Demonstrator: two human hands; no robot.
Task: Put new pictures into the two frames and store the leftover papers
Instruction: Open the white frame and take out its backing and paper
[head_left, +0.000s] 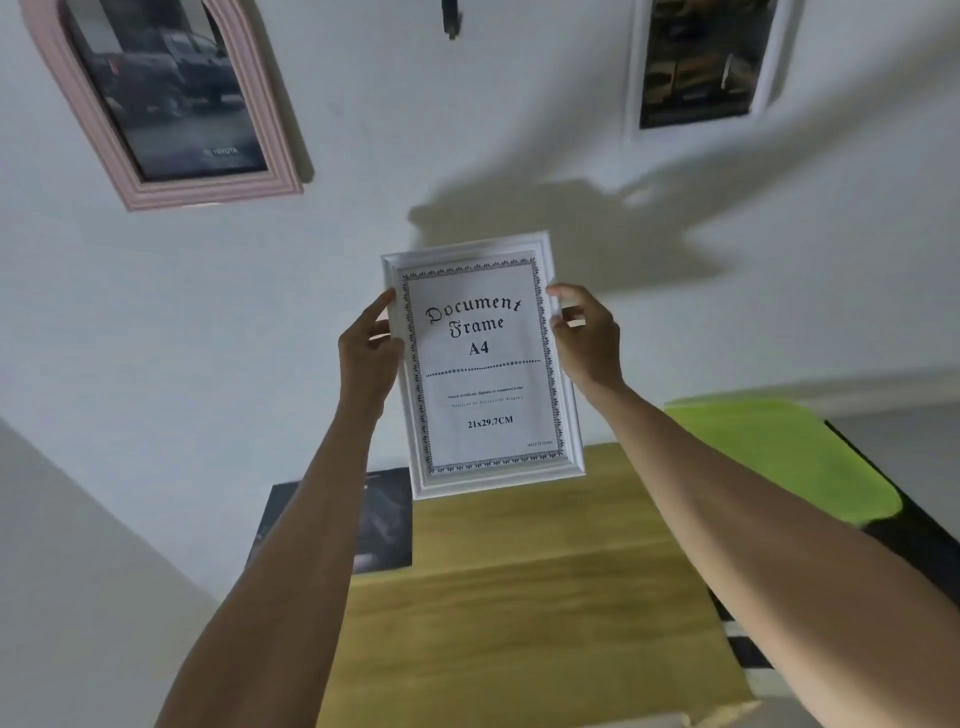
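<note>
The left hand (370, 347) and right hand (584, 336) grasp the white frame (483, 364) between them – it holds only its stock paper, so swapping seems undone.

White frame (483, 364) between both hands

Both bare forearms reach up and forward, converging toward twelve o'clock. The left hand (370, 349) sits at nine o'clock of the grasp, fingers curled, index extended upward. The right hand (587, 338) sits at three o'clock, thumb and fingers bent in a pinch.
</note>
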